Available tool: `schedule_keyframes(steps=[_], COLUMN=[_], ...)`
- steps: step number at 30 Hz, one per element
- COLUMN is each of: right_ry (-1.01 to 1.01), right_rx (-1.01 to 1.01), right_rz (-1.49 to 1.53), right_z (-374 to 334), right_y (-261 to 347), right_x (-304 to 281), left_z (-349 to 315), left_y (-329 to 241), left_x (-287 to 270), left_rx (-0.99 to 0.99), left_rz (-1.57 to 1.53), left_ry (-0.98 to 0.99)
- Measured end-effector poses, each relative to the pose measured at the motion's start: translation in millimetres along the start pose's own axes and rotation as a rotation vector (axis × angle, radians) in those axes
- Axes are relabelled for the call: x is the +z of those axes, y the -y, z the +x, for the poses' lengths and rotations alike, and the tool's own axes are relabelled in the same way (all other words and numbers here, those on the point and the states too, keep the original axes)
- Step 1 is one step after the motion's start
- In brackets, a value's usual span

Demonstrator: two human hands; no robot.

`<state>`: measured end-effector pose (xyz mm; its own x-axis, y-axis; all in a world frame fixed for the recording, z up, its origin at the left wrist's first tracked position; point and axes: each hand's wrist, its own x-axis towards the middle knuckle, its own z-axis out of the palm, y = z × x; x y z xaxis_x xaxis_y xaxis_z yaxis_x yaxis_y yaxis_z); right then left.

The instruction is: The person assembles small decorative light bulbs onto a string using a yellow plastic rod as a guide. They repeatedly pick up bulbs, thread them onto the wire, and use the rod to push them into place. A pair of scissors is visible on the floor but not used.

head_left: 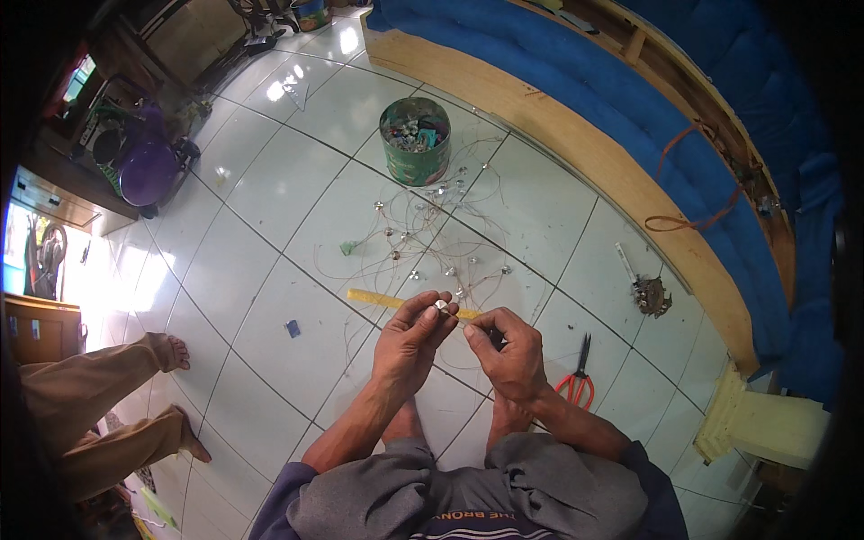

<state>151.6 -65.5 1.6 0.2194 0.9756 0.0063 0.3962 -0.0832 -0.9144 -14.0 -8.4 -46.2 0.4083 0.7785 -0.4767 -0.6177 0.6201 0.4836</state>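
Between the fingertips of my left hand (418,326) is a small shiny silver-white piece (441,306), too small to name more closely. Just to its right, my right hand (507,351) is closed in a pinch; what it grips, if anything, is too thin to make out. Under and beyond both hands lies a flat yellow strip (371,298). Past it, a loose tangle of thin wires (423,225) spreads over the tiles, with several small shiny silver pieces (450,270) among them. Red-handled scissors (576,385) lie right of my right hand, blades pointing away.
A green bucket (416,162) of mixed scraps stands beyond the wires. A long blue-cushioned wooden bench (540,99) curves along the right. At left are another person's legs (108,387) and a purple round object (148,171). A dark clump (652,295) lies near the bench.
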Motion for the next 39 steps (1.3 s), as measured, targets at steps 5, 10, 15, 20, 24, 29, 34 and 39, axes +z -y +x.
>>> schedule_keyframes(steps=[5, 10, 15, 20, 24, 29, 34, 39], right_ry=[0.001, 0.017, 0.027, 0.006, 0.014, 0.015, 0.050, 0.161], right_rx=[-0.006, 0.045, 0.039, 0.037, 0.048, 0.017, 0.054, 0.187], right_rz=[-0.007, 0.011, -0.005, 0.016, -0.025, -0.025, 0.004, 0.119], right_z=[-0.6, -0.4, -0.3, 0.5, 0.5, 1.6, 1.1, 1.2], right_y=[-3.0, -4.1, -7.1, -10.2, -9.9, -9.9, -6.7, -3.4], right_x=[3.2, 3.7, 3.1, 4.0, 3.7, 3.6, 7.4, 6.1], left_z=[-2.4, -5.1, -4.5, -3.7, -4.2, -3.6, -2.9, -6.3], left_y=[-2.8, -4.0, -4.8, -4.3, -3.1, 0.9, 2.9, 4.1], left_x=[2.9, 5.7, 6.5, 6.4, 7.1, 6.6, 3.8, 4.4], left_rx=[0.036, 0.035, 0.042, 0.017, 0.033, 0.052, 0.156, 0.234], left_rz=[0.037, 0.085, 0.088, 0.073, 0.110, 0.152, 0.350, 0.640], left_ry=[-0.042, -0.021, -0.012, -0.045, -0.021, 0.009, 0.069, 0.075])
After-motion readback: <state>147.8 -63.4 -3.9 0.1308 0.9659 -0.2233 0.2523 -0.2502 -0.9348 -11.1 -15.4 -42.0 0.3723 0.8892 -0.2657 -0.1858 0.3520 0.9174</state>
